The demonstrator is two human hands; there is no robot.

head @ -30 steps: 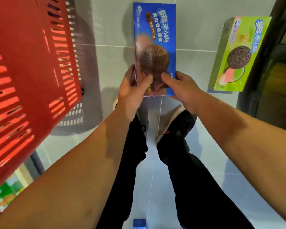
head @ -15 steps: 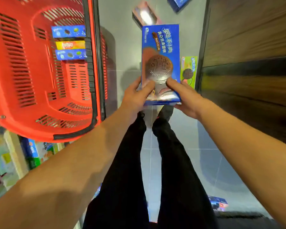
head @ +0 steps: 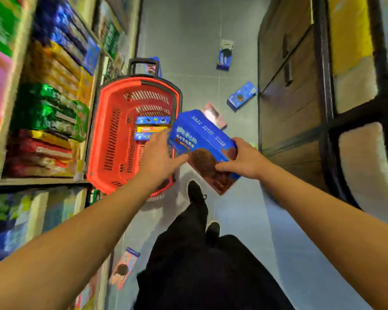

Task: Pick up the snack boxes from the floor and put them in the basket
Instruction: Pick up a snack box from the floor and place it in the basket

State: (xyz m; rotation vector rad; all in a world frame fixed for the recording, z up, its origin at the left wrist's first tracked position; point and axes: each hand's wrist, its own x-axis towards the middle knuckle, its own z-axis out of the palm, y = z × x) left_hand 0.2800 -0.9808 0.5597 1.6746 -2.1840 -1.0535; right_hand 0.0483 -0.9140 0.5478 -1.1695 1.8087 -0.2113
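Observation:
I hold a blue cookie box [head: 202, 139] in the air, tilted, just right of the red basket [head: 103, 139]. My right hand [head: 244, 159] grips its near right end, thumb on the front face. My left hand [head: 159, 153] touches the box's left edge with its fingers spread and nearly straight, over the basket's right rim. Inside the basket lie three small boxes [head: 151, 128], two blue and one yellow.
More snack boxes lie on the grey floor: a pink one [head: 213, 116], a blue one [head: 241, 98], another blue one [head: 225, 55] farther off, one [head: 123, 268] by my left leg. Stocked shelves [head: 43, 121] line the left; a dark wooden cabinet [head: 287, 90] stands right.
I have stood up and the view has swung toward the basket. The blue box moved left and tilted toward the basket. My left hand loosened from a grip to spread fingers.

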